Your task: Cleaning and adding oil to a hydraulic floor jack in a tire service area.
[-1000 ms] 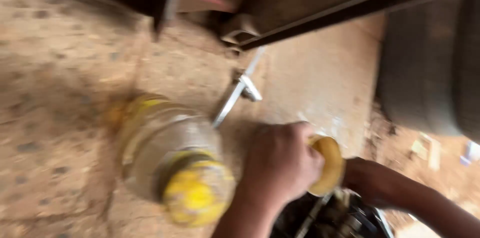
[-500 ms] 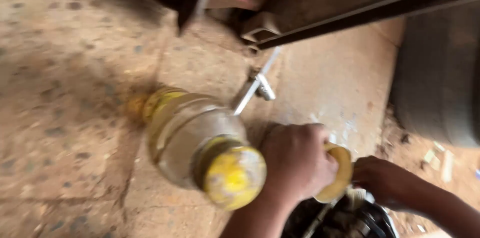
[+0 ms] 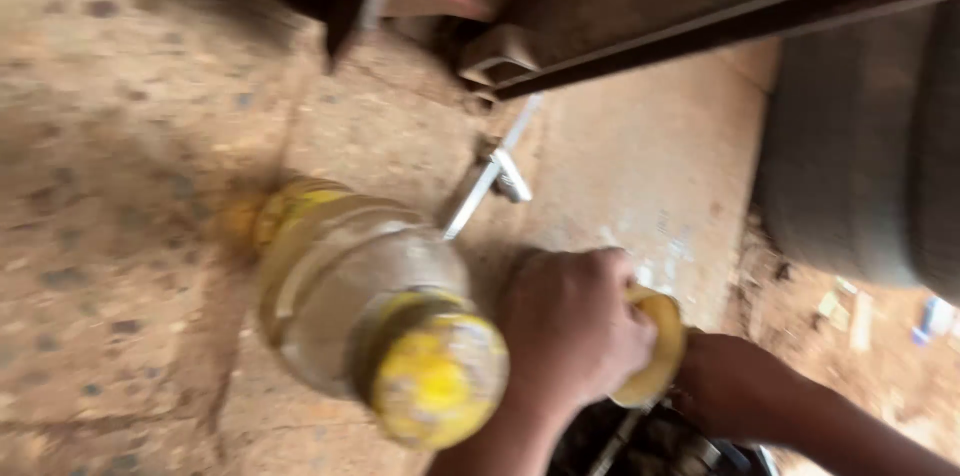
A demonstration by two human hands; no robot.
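My left hand [image 3: 572,328] is a closed fist gripping a round yellow object [image 3: 656,346], perhaps a funnel or lid, above a dark metal part [image 3: 640,446] at the bottom edge. From the lower right my right hand [image 3: 735,388] meets the same yellow object, with its fingers hidden behind it. Just left of my left hand stands a clear plastic jug [image 3: 350,286] with a yellow cap [image 3: 435,381]. The picture is blurred by motion.
A metal wrench-like tool [image 3: 485,181] lies on the dusty concrete floor [image 3: 120,236] beyond the jug. A dark metal frame [image 3: 700,16] crosses the top. A large tyre [image 3: 870,156] stands at the right, with small litter [image 3: 850,311] near it.
The view has shifted, so the jug and tool sit further right in frame. Both hands stay together on the yellow object.
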